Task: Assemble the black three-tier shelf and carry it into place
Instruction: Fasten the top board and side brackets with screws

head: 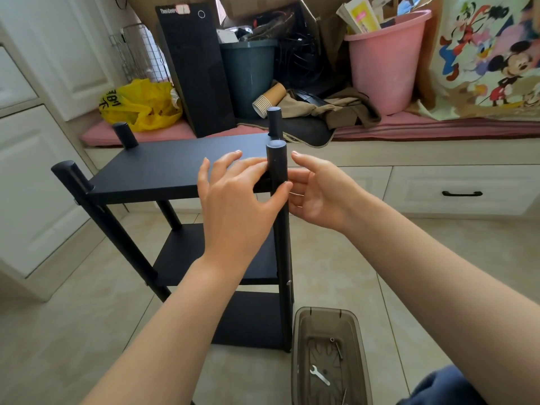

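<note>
**A:** Where does the black three-tier shelf (175,171) stand?

**B:** It stands upright on the tiled floor (350,258), in the middle of the scene, with all three boards fitted between four posts. The far side sits just in front of a window seat (438,128) with a pink cushion.

**A:** And the person's hands?

**B:** Both are at the near right post (280,235), just below its capped top. The left hand (233,197) comes from the left with fingers spread and nearly straight over the corner of the top board. Its fingertips touch the post's left side and its thumb (281,190) lies across the post's front. The right hand (317,197) is released, palm turned toward the post, with relaxed fingers touching it from the right. Neither hand is clenched.

**A:** Anything near the person?

**B:** A brown see-through bin (298,340) sits on the floor, near and right of the shelf. It holds a small wrench (320,375) and a bolt (337,347).

**A:** And on the seat?

**B:** From left to right there are a yellow bag (140,105), a black computer tower (198,71), stacked paper cups (268,99) and a pink bucket (385,59).
</note>
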{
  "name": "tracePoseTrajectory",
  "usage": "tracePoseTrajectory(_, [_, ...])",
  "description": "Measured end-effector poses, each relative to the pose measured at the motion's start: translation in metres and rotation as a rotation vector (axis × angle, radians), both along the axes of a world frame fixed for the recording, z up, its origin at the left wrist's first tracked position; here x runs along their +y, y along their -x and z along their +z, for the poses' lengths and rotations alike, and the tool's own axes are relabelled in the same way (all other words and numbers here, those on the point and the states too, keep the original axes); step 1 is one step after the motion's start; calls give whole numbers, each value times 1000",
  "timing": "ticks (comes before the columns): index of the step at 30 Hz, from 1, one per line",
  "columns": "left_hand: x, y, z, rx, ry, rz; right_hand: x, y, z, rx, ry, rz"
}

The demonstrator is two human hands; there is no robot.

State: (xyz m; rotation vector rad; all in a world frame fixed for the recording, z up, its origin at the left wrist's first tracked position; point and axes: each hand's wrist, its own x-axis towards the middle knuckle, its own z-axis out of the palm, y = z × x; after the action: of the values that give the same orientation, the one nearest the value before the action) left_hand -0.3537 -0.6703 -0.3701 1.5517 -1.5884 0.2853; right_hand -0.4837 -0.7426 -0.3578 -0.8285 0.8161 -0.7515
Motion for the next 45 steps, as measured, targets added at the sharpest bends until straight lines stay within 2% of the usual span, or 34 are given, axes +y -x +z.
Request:
tracePoseTrajectory(18, [4, 2, -5, -115, -45, 42, -8, 12, -9, -74, 108, 93])
tracePoseTrajectory(26, [4, 2, -5, -97, -40, 33, -7, 30, -32, 48, 117, -17])
tracePoseTrajectory(29, [4, 2, -6, -86, -37, 26, -8, 44, -53, 166, 105, -13])
tracePoseTrajectory(32, [5, 2, -6, -83, -28, 22, -7, 62, -87, 379, 99, 48])
tracePoseTrajectory(36, [5, 2, -8, -98, -4, 22, -11, 78, -134, 890, 97, 407])
tracePoseTrajectory(38, [6, 3, -10, -111, 12, 27, -16, 74, -153, 1045, 101, 586])
tracePoseTrajectory(45, [7, 3, -11, -116, 2, 29, -14, 54, -251, 1162, 93, 584])
